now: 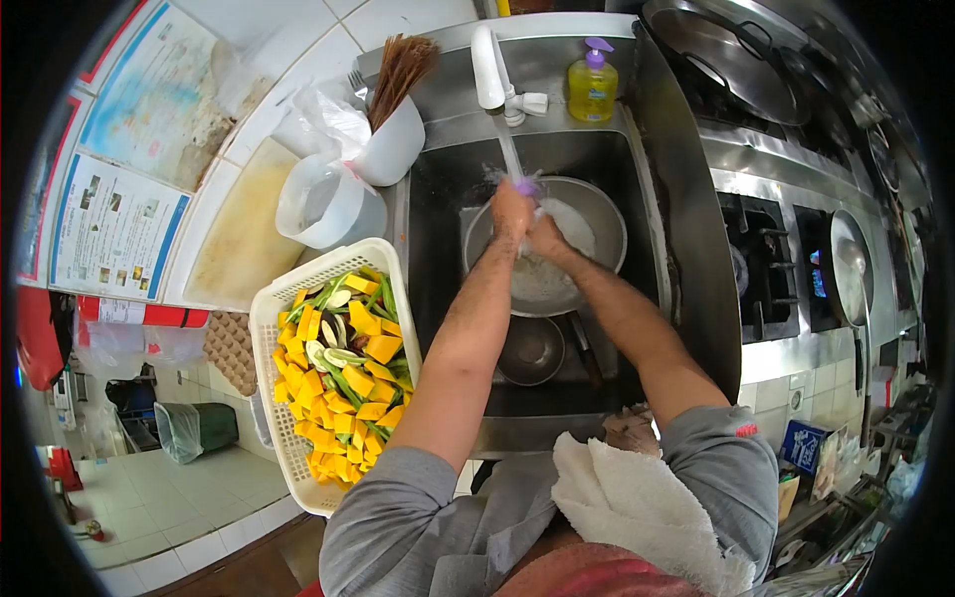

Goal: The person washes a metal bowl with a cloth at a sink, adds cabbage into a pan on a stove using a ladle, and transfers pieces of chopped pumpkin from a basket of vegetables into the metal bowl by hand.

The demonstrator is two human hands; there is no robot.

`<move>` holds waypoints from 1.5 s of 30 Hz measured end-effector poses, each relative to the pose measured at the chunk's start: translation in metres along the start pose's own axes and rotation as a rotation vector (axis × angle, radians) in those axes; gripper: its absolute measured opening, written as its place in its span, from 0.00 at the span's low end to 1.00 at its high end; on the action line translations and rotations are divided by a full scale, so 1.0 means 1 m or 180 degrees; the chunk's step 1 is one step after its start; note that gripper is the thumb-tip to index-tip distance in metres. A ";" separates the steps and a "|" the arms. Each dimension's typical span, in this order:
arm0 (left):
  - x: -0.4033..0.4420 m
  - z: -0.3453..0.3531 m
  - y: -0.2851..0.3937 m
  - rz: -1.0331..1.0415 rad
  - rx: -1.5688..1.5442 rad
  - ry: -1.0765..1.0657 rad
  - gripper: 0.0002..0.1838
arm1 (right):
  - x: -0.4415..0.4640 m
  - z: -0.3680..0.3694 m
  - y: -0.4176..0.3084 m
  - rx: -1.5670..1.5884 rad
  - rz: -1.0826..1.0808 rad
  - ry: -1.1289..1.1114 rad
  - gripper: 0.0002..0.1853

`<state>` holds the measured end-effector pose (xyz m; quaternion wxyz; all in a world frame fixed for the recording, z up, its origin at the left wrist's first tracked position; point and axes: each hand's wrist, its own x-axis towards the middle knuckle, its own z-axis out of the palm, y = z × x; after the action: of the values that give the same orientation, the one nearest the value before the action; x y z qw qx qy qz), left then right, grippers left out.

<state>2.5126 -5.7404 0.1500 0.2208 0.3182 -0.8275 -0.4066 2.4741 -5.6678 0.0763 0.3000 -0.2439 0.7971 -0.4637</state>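
Observation:
My left hand (512, 211) is closed beneath the stream from the white tap (487, 70), with a small purple thing (526, 186) at its fingers. Touching or almost touching it, my right hand (545, 238) is also closed, a little lower and to the right. What the two hands grip is too small and blurred to name. Both are above a large metal bowl (614, 221) of cloudy water, standing in the sink (438, 189). A smaller metal pan (530, 353) lies below that bowl, with a dark handle beside it.
Left of the sink is a cream basket (267, 398) of cut yellow pieces and green vegetables. Plastic containers (333, 204) stand behind it. A yellow soap bottle (593, 92) is by the tap. To the right, a pan (848, 267) sits on a stove with a blue flame.

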 end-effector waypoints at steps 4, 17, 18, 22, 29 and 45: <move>-0.009 0.005 0.000 -0.0679 -0.0295 0.0311 0.22 | -0.044 -0.014 -0.049 -0.0898 0.0078 0.0196 0.41; 0.003 -0.021 -0.009 -0.0762 -0.1834 -0.0423 0.18 | -0.026 -0.053 -0.020 0.2100 0.0318 -0.0226 0.20; -0.002 -0.028 0.001 -0.0767 -0.1835 -0.0426 0.18 | -0.021 -0.054 -0.016 0.2676 0.0297 -0.0097 0.13; 0.004 -0.039 0.007 -0.0692 -0.0356 0.0179 0.07 | -0.017 -0.054 -0.016 0.3242 -0.0170 0.0249 0.11; 0.011 -0.029 0.003 -0.0594 -0.1803 -0.0063 0.08 | -0.023 -0.057 -0.048 0.0992 -0.0680 0.0725 0.07; 0.003 -0.042 0.077 -0.0680 -0.2253 -0.0751 0.13 | -0.029 -0.051 -0.043 0.2906 0.1940 0.0319 0.24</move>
<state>2.5098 -5.7286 0.2367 0.1767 0.2578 -0.6178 -0.7215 2.4638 -5.6376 0.1418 0.4577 0.1751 0.5629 -0.6656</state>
